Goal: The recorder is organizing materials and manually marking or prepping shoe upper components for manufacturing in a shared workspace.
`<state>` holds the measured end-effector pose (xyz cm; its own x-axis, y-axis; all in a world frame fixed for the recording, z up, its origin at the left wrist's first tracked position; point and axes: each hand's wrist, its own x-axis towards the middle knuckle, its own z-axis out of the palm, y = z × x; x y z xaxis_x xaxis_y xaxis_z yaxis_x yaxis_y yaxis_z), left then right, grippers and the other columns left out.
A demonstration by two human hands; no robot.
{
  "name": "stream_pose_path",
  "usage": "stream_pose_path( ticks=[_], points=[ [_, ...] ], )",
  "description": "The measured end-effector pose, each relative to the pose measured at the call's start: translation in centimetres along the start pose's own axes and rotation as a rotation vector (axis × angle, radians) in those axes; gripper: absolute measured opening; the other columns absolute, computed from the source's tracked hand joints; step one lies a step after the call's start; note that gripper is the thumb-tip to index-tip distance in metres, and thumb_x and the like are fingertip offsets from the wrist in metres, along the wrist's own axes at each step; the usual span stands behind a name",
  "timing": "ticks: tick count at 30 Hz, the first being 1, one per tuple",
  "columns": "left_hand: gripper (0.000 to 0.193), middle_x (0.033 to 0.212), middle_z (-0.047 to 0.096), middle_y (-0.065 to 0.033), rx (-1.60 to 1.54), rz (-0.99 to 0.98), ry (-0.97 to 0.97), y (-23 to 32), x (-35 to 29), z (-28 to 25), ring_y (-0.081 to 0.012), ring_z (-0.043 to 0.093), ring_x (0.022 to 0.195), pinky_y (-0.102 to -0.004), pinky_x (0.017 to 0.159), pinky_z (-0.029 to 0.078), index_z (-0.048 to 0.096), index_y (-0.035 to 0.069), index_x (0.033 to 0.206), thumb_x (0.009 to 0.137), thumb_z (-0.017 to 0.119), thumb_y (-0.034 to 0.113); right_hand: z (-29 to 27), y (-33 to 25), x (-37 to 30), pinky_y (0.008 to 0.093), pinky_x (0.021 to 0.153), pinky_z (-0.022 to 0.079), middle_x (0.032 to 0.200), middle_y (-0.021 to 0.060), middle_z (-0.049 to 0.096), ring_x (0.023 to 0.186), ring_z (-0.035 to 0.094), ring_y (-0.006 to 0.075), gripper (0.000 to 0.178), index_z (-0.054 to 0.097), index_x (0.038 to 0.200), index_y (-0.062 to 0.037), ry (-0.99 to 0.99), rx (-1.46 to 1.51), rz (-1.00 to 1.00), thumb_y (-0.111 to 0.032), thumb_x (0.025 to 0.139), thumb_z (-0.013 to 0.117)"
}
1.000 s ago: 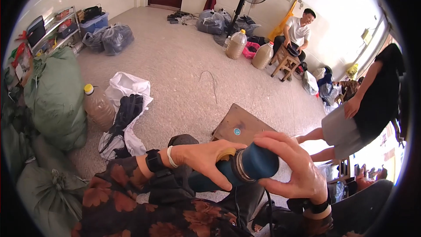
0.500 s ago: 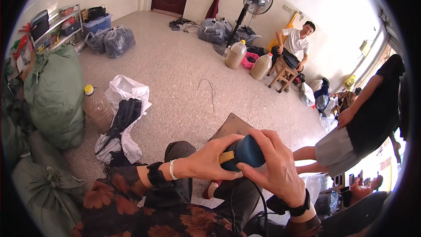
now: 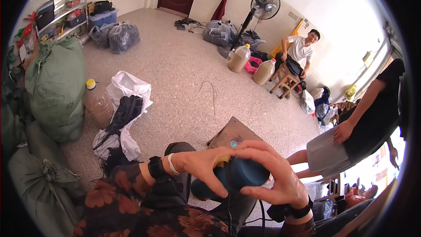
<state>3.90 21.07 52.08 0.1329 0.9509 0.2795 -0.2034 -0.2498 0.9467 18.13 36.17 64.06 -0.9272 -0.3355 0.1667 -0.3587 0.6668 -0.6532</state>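
Both hands are at a dark-blue, rounded, cylinder-like thing (image 3: 249, 172) with a yellowish part near its left end; I cannot make out its exact kind. My left hand (image 3: 202, 166) curves around its left side, thumb below and fingers above. Around its right end curls my right hand (image 3: 275, 173), the thumb near the lower edge and the fingers over the top. Lower left of the left hand, another dark-blue part (image 3: 201, 189) shows above my lap; the hand hides whether they join. A black cord (image 3: 263, 215) hangs below the right hand.
Just beyond my hands stands a low brown stool (image 3: 230, 132). To the left are a large green sack (image 3: 57, 92), a yellow-capped jug (image 3: 98, 105) and a white bag (image 3: 127, 85) with dark straps. A person (image 3: 368, 123) stands at right; another (image 3: 300, 48) sits near a fan (image 3: 265, 5).
The blue thing has turned in my hands, and its yellowish part now shows higher up. My hands sit slightly lower in view, and more of the stool shows. The whole view has shifted a little.
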Motion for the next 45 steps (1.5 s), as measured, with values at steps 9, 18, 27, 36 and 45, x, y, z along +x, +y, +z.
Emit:
stream_pose_path(
  ticks=[9, 18, 27, 36, 45],
  points=[
    [0.086, 0.122, 0.062, -0.0088, -0.505, -0.079, -0.344, -2.2, -1.5, 2.1, -0.0172, 0.059, 0.113, -0.0297, 0.100, 0.047, 0.049, 0.000, 0.135, 0.062, 0.092, 0.009, 0.2, -1.9, 0.1, 0.0436, 0.102, 0.044, 0.135, 0.0234, 0.050, 0.124, 0.054, 0.0364, 0.063, 0.058, 0.130, 0.0029, -0.157, 0.239, -0.200, -0.019, 0.077, 0.083],
    [0.077, 0.122, 0.059, -0.0113, 0.178, 0.054, 0.383, 1.5, 0.3, 3.8, -0.0203, 0.060, 0.110, -0.0323, 0.094, 0.048, 0.045, 0.003, 0.136, 0.072, 0.085, 0.018, 1.3, 0.0, -1.0, 0.0435, 0.103, 0.043, 0.138, 0.0216, 0.045, 0.124, 0.050, 0.0380, 0.064, 0.049, 0.138, -0.0033, 0.260, -0.101, -0.019, -0.012, 0.081, 0.076],
    [0.079, 0.119, 0.057, -0.0201, 0.885, 0.371, 0.818, -2.6, -0.8, 1.4, -0.0398, 0.057, 0.110, -0.0442, 0.095, 0.046, 0.046, 0.001, 0.131, 0.062, 0.082, 0.010, 3.1, 2.0, 0.1, 0.0435, 0.108, 0.038, 0.146, 0.0225, 0.039, 0.134, 0.042, 0.0403, 0.069, 0.043, 0.142, -0.0038, 0.194, -0.059, 0.096, -0.005, 0.079, 0.072],
    [0.080, 0.121, 0.056, -0.0199, 1.046, 0.335, 1.014, -6.7, -4.9, 0.3, -0.0409, 0.056, 0.113, -0.0460, 0.097, 0.045, 0.046, 0.001, 0.132, 0.061, 0.081, 0.008, 7.8, 4.2, 3.0, 0.0458, 0.099, 0.045, 0.125, 0.0235, 0.053, 0.116, 0.056, 0.0413, 0.074, 0.047, 0.137, 0.0012, 0.215, -0.399, 0.097, -0.001, 0.068, 0.074],
    [0.085, 0.123, 0.058, -0.0177, 0.810, 0.269, 1.386, -9.8, -14.8, -1.9, -0.0317, 0.060, 0.113, -0.0400, 0.099, 0.047, 0.041, 0.003, 0.139, 0.068, 0.085, 0.013, 14.0, 4.7, 9.5, 0.0458, 0.107, 0.040, 0.148, 0.0219, 0.039, 0.132, 0.045, 0.0414, 0.074, 0.040, 0.144, -0.0024, -0.005, -0.285, 0.067, -0.005, 0.078, 0.070]
  ],
)
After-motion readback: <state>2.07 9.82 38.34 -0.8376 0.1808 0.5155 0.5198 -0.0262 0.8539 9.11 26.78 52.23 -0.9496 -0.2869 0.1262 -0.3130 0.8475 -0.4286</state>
